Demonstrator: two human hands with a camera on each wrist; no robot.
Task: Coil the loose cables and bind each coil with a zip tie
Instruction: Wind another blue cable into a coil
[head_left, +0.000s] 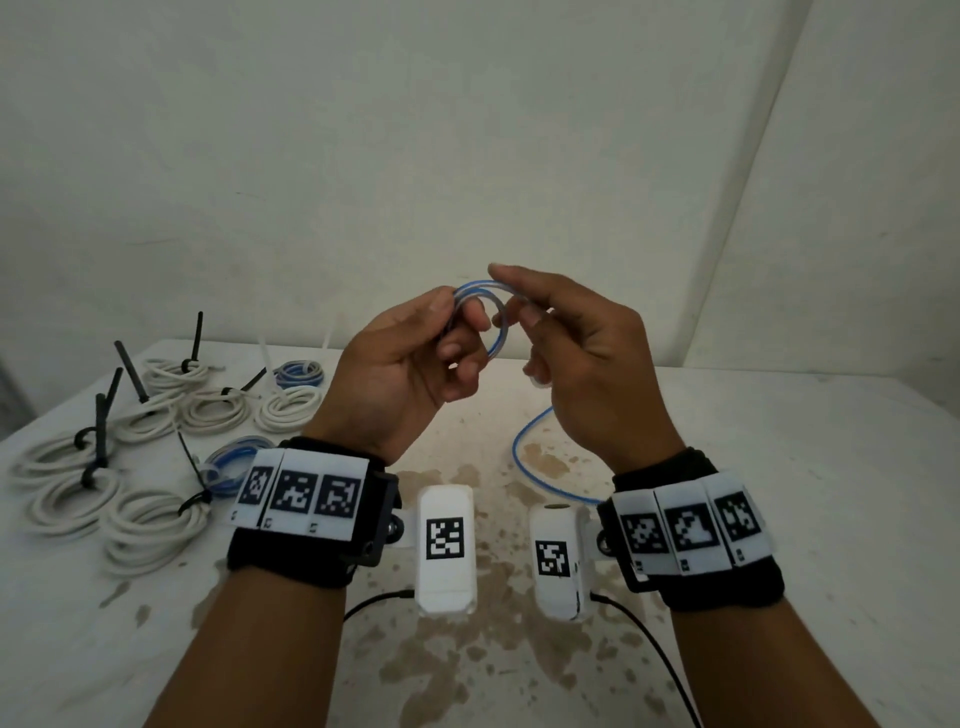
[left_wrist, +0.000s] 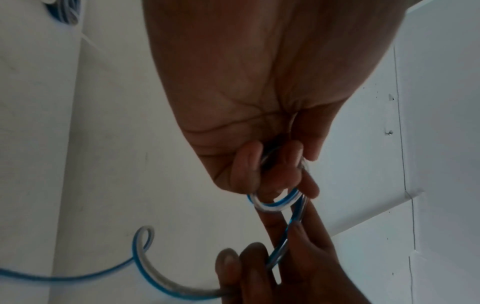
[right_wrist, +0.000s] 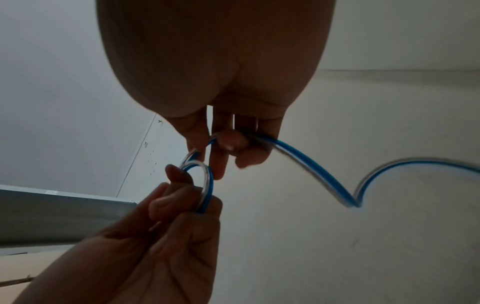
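The white counter (head_left: 779, 493) has brown stains and sits by plain pale walls. Tied cable coils (head_left: 156, 525) lie at its left. Above it, the left hand (head_left: 400, 364) pinches a small blue cable (head_left: 491, 312) loop, and the right hand (head_left: 587, 358) fingers pinch its loose end.

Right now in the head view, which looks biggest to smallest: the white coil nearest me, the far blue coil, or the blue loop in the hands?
1. Nearest white coil, largest, though it is also closest to the camera.
2. Blue loop held up by the left hand and right hand, and far blue coil: these look alike, so I will not rank them.
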